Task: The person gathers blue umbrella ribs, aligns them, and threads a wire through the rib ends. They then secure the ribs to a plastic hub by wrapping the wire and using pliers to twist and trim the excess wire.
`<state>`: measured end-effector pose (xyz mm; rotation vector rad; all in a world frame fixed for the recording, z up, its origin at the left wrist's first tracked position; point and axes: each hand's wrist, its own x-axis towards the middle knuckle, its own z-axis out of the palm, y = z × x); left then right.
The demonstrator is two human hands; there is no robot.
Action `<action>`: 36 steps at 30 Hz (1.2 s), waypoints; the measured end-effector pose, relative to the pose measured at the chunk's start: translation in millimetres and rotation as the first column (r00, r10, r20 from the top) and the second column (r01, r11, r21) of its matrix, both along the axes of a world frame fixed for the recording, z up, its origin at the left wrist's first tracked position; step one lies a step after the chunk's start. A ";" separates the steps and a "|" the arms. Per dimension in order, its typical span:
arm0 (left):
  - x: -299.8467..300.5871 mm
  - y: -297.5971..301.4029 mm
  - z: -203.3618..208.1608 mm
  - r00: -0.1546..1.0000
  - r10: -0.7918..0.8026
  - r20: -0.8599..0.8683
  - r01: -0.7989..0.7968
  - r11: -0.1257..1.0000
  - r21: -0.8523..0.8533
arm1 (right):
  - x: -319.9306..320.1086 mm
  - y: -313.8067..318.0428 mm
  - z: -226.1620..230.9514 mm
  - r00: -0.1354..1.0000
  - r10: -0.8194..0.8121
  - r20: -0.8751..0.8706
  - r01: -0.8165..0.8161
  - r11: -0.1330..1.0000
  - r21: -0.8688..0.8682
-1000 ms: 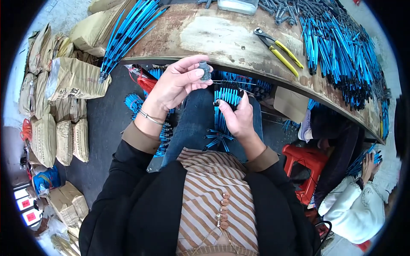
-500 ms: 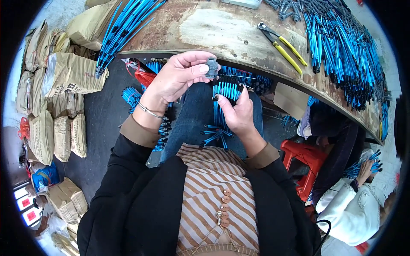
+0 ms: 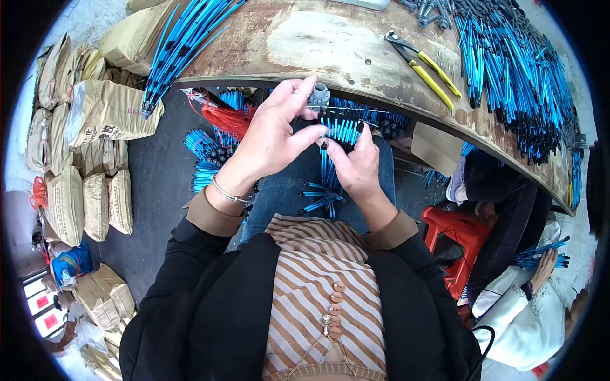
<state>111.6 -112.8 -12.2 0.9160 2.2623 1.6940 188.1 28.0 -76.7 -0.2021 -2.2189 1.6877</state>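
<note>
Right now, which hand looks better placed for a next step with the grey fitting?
Probably the left hand: it is at the grey fitting, while the right hand holds the row of blue tubes.

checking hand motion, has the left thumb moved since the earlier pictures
Yes: against the hole in the tabletop, the left thumb has moved right and downward, nearer the blue tubes.

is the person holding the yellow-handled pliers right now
No, the yellow-handled pliers lie on the wooden table, apart from the person's left hand and right hand.
</note>
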 end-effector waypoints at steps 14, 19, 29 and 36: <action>-1.3 -0.1 -4.3 0.985 0.093 0.143 -0.108 0.988 0.106 | 2.1 -5.0 7.5 0.999 0.005 -0.038 -0.005 1.000 0.016; 1.7 0.5 -10.6 0.994 0.105 -0.008 -0.104 0.991 0.086 | 1.5 -1.7 6.9 0.999 0.025 -0.023 -0.025 1.000 0.000; 1.4 -9.5 3.4 0.936 0.031 0.351 -0.114 0.969 0.217 | -0.3 -1.2 12.7 0.995 0.053 0.090 -0.070 0.978 0.195; 0.4 -20.7 4.8 0.935 0.014 0.355 -0.078 0.983 0.168 | -3.0 -5.1 15.6 0.996 0.084 -0.014 -0.072 0.912 0.405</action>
